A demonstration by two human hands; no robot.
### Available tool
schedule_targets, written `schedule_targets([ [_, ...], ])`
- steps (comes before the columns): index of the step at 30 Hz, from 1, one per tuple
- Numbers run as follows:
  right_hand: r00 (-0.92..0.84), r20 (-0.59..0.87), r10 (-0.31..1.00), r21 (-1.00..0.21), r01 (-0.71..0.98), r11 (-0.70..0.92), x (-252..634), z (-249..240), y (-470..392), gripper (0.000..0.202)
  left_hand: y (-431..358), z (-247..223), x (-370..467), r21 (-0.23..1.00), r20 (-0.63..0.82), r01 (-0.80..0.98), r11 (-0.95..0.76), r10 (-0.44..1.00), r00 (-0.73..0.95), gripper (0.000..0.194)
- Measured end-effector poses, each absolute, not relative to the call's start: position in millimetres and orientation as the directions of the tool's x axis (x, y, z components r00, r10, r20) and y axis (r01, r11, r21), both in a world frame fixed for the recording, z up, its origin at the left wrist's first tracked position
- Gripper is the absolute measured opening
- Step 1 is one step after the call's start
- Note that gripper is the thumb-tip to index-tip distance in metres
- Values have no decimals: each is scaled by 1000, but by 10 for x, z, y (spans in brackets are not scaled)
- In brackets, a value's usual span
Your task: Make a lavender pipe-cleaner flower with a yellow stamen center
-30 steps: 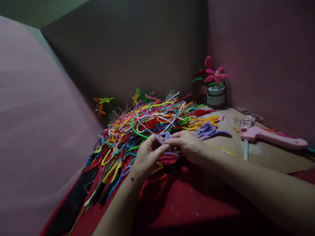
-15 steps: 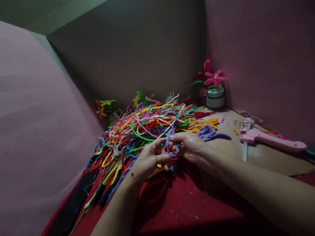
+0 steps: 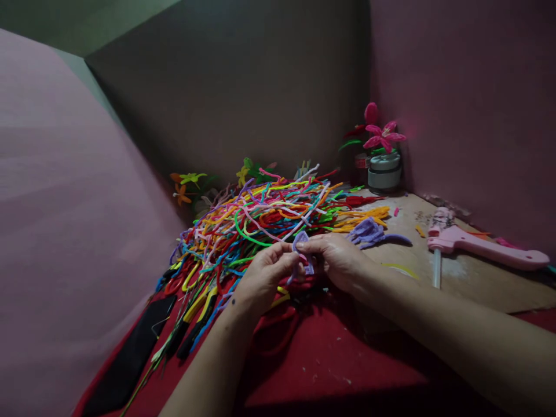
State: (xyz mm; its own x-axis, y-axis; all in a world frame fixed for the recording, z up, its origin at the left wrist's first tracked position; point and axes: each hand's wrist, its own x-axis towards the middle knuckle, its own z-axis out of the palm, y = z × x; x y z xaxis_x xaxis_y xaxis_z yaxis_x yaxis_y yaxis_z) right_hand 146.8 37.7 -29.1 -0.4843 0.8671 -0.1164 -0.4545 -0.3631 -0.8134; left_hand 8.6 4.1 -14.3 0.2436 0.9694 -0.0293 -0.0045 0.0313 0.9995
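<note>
Between my two hands is a purple pipe cleaner (image 3: 300, 238), bent into a small loop with loose ends hanging below. My left hand (image 3: 270, 272) pinches its left side between thumb and fingers. From the right, my right hand (image 3: 336, 255) grips the loop's other side, thumb and forefinger closed on it. Parts of the pipe cleaner are hidden behind my fingers. Just beyond the hands lies a big tangled heap of coloured pipe cleaners (image 3: 269, 211). A purple pipe-cleaner flower piece (image 3: 369, 233) rests on the cardboard, right of my right hand.
A pink glue gun (image 3: 486, 246) lies on the cardboard (image 3: 403, 295) at right. Behind stands a grey pot (image 3: 384, 174) with a pink flower (image 3: 384, 137). Yellow-and-black pliers (image 3: 197, 315) and a black flat object (image 3: 130, 353) are at left on the red cloth (image 3: 330, 370).
My left fingers have moved up the purple pipe cleaner, closer to my right hand. The loop has turned and its lower ends have shifted. The view has moved slightly.
</note>
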Motion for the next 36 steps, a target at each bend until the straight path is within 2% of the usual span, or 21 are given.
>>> schedule_targets([
  [6,-519,-86,851,-859,-394,-327,1477,-353,394,16,47,-132,99,995,-100,4,102,972,211,18],
  [12,-335,0,942,-917,-375,-133,1499,-361,457,28,26,-108,99,985,-150,114,129,968,200,17],
  [18,-310,-46,950,-905,-390,-171,1490,-348,455,25,3,-55,61,977,-173,169,128,941,291,16],
  [22,-318,-82,945,-893,-396,-211,1495,-290,427,21,3,-67,37,984,-147,145,104,933,327,19],
  [26,-283,-30,959,-914,-380,-141,1504,-274,420,24,12,-90,61,986,-117,150,75,949,293,25],
  [32,-279,-16,960,-915,-384,-127,1490,-296,421,26,3,-67,113,976,-122,203,77,968,217,22],
  [36,-341,-11,940,-913,-381,-148,1506,-271,426,27,0,-54,116,979,-93,192,61,983,161,20],
])
